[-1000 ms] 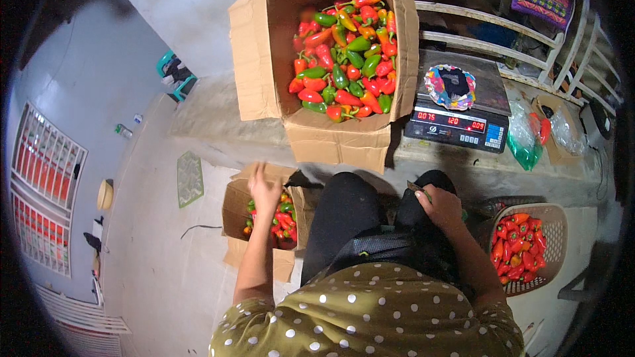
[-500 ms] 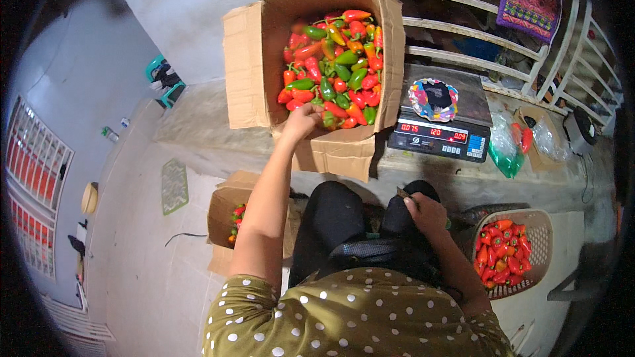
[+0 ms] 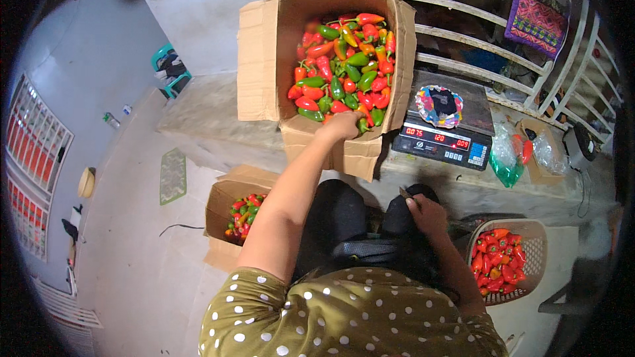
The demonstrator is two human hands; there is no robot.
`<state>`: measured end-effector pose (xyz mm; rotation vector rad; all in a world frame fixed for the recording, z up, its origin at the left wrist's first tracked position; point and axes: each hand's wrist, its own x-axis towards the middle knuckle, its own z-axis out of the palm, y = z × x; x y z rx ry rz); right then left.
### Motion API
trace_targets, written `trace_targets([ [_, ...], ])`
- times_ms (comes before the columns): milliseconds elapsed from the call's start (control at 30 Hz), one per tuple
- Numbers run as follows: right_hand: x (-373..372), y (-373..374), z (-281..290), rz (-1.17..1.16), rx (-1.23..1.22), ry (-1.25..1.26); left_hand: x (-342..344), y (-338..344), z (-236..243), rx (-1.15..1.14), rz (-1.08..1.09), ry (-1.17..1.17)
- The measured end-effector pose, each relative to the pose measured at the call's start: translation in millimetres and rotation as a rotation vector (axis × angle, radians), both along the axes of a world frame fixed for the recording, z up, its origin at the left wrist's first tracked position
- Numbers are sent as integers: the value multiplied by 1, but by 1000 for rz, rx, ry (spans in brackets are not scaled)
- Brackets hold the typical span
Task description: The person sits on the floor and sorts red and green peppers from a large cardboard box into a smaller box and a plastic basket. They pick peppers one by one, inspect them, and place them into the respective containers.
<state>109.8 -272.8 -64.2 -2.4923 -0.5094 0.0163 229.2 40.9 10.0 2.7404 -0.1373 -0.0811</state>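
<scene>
A large cardboard box [image 3: 258, 59] on the ledge in front of me holds red, green and orange peppers [image 3: 344, 69]. Near its front edge, my left hand [image 3: 340, 125] reaches in with its fingers closed at a green pepper [image 3: 363, 125]; the fingertips are partly hidden. Over my right knee, my right hand [image 3: 428, 215] is closed around a small knife [image 3: 405, 193], whose blade points up and away from me.
Right of the box stands a digital scale [image 3: 436, 140] with a colourful round holder [image 3: 439, 105] on it. A basket [image 3: 534, 241] of red peppers is at my right. A smaller cardboard box [image 3: 221, 201] with mixed peppers sits low at my left. Plastic bags [image 3: 506, 158] lie beyond the scale.
My left hand has shifted right along the box's front edge to another pepper. My right hand keeps the knife over the knee. The view has turned slightly, showing more of the smaller box's peppers.
</scene>
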Motion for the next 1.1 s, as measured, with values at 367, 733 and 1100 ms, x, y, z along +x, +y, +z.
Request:
trace_targets([
  [367, -1, 0, 1, -61, 15, 75, -59, 6, 32, -1962, 27, 325],
  [733, -5, 34, 60, 284, 301, -88, -154, -61, 5, -1742, 101, 294],
  [1100, -14, 57, 90, 378, 200, -262, -181, -93, 6, -1278, 157, 268],
])
